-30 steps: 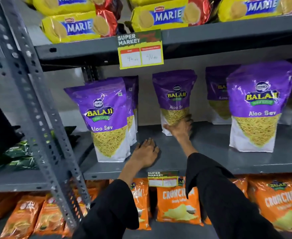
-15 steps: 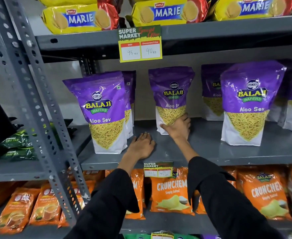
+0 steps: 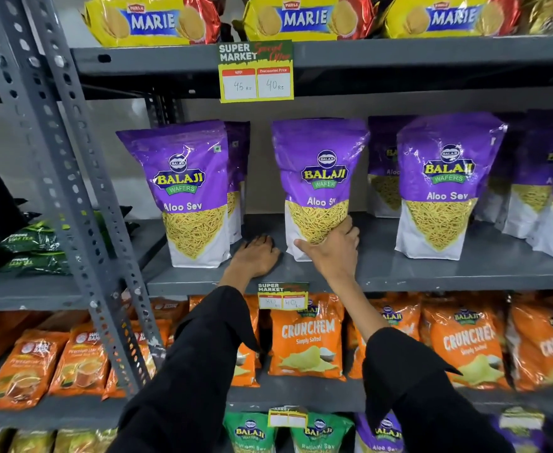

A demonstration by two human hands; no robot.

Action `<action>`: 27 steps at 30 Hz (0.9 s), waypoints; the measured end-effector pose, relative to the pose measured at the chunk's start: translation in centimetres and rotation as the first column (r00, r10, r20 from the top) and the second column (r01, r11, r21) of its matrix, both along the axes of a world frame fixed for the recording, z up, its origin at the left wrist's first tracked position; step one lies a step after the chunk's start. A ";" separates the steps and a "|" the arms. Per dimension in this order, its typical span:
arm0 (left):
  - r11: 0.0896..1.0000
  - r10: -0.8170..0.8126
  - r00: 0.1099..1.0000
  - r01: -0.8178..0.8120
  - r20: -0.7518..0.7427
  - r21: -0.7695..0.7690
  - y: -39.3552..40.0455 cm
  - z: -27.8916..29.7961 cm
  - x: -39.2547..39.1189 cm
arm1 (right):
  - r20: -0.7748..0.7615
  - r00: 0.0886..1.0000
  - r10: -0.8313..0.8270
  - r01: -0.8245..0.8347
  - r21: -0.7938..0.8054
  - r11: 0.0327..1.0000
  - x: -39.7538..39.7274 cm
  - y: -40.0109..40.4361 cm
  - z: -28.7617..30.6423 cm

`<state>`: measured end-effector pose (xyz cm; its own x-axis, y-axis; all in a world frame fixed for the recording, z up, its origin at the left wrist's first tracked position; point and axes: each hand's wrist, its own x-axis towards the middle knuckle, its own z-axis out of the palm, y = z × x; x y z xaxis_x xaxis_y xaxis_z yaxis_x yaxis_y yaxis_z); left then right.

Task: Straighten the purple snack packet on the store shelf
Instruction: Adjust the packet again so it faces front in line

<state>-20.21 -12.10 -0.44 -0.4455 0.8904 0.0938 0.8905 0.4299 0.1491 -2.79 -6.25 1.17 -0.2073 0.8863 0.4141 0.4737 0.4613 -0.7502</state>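
On the middle grey shelf [image 3: 399,273], the purple snack packet [image 3: 317,178] is held near its bottom by the right hand [image 3: 330,253]. The fingers are wrapped around the low right side of the packet, and the thumb is pressed on its white front corner. The packet is stood upright, leaning a little to the left. The left hand [image 3: 255,256] is laid flat on the shelf just left of the packet, with the fingers spread loose and nothing held. More purple packets are stood to the left [image 3: 187,194] and right [image 3: 445,188]. A price tag [image 3: 256,71] is hung above. Yellow biscuit packs [image 3: 301,18] are kept on the top shelf, and orange chip bags [image 3: 308,338] are kept below.
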 end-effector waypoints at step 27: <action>0.996 -0.067 0.998 0.066 -0.020 -0.053 -1.5 0.2 -0.1 | -0.010 1.000 0.005 -0.004 0.074 0.997 3.5 -3.4 -1.3</action>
